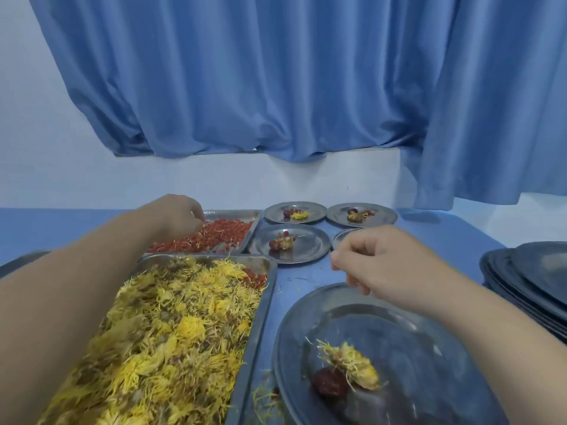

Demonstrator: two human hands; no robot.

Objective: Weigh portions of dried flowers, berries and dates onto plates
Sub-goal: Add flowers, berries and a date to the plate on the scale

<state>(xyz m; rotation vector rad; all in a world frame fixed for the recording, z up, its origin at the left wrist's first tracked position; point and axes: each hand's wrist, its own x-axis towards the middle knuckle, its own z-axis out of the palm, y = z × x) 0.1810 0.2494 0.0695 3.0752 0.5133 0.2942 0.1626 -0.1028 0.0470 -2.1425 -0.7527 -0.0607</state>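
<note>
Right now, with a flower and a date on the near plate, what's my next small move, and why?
Probably pinch a few berries with the left hand, already at the berry tray, and carry them to the near plate. It holds only a flower and date; a finished plate shows berries.

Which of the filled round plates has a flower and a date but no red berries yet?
The large near plate, below the right hand. It holds only a yellow flower and a dark date; the three far plates show red bits too.
</note>
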